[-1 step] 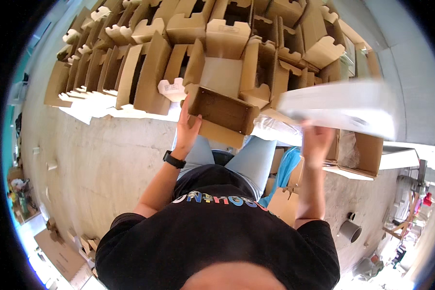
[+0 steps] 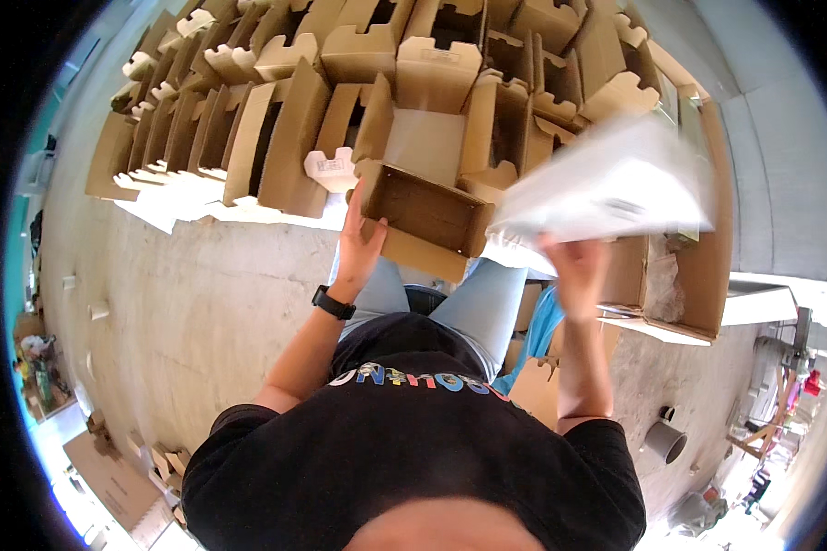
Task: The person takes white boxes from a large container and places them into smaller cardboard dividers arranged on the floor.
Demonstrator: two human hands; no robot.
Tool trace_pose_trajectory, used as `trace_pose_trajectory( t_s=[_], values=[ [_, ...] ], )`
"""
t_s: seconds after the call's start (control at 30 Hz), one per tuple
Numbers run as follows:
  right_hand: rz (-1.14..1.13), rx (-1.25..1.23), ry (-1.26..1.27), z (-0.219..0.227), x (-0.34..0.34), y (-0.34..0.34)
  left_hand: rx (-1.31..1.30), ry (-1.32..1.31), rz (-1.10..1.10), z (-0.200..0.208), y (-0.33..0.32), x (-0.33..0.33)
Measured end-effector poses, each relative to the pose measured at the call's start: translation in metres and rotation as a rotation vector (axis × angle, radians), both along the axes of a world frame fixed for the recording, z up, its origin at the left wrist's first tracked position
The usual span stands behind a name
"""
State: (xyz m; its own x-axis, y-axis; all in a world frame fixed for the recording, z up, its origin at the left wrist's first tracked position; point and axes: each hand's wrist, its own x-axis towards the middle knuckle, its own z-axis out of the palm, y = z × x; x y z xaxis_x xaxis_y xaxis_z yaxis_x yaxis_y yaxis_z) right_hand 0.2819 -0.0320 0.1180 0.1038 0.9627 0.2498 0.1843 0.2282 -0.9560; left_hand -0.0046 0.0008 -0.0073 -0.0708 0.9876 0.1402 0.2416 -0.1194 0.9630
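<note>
Two hands on two items. Left hand (image 2: 360,253): on the left end of the open-topped brown cardboard box (image 2: 423,260), fingers straight along the outside, thumb spread away onto the near wall's rim. Can't tell if it's squeezing or just bracing. Black wristwatch (image 2: 333,303) on that wrist.

Right hand (image 2: 581,275): clamped on the near edge of the flat white rectangular slab (image 2: 606,193), which is up in the air right of the box. Slab is motion-blurred, material unreadable, dark mark on its face. Its left end sits right by the box's right end; can't tell if they touch.

Delta vs earlier frame: right hand and slab moved left, toward the box. Slab also turned, right end now swung farther away from the body, left end nearer the box. More of the large brown carton (image 2: 705,285) on the right is uncovered; crumpled clear plastic (image 2: 663,289) visible inside it. Left hand and box: basically unchanged.

Around: rows of upright brown cardboard boxes (image 2: 439,73) beyond, pale flat panel (image 2: 424,145) just behind the open box, blue cloth (image 2: 540,332) beside the right thigh.
</note>
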Motion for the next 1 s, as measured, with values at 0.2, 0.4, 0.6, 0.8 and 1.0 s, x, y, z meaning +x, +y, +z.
trace_pose_trajectory(
  t_s=[0.2,0.4,0.6,0.8,1.0],
  values=[
    [0.161,0.165,-0.736,-0.032,-0.077,0.010,-0.024,0.133,-0.028,-0.017,-0.002,-0.010],
    [0.049,0.103,-0.963,-0.043,-0.081,0.021,-0.003,-0.062,-0.017,-0.016,-0.001,-0.007],
    [0.052,0.035,-1.125,-0.042,-0.089,0.029,0.017,-0.072,-0.018,-0.013,0.000,-0.006],
    [0.098,-0.070,-1.233,-0.044,-0.092,0.035,-0.003,-0.071,-0.026,-0.012,0.000,-0.005],
    [0.049,0.059,-1.250,-0.008,-0.096,0.023,-0.056,0.011,-0.003,-0.007,-0.002,-0.007]
  ],
)
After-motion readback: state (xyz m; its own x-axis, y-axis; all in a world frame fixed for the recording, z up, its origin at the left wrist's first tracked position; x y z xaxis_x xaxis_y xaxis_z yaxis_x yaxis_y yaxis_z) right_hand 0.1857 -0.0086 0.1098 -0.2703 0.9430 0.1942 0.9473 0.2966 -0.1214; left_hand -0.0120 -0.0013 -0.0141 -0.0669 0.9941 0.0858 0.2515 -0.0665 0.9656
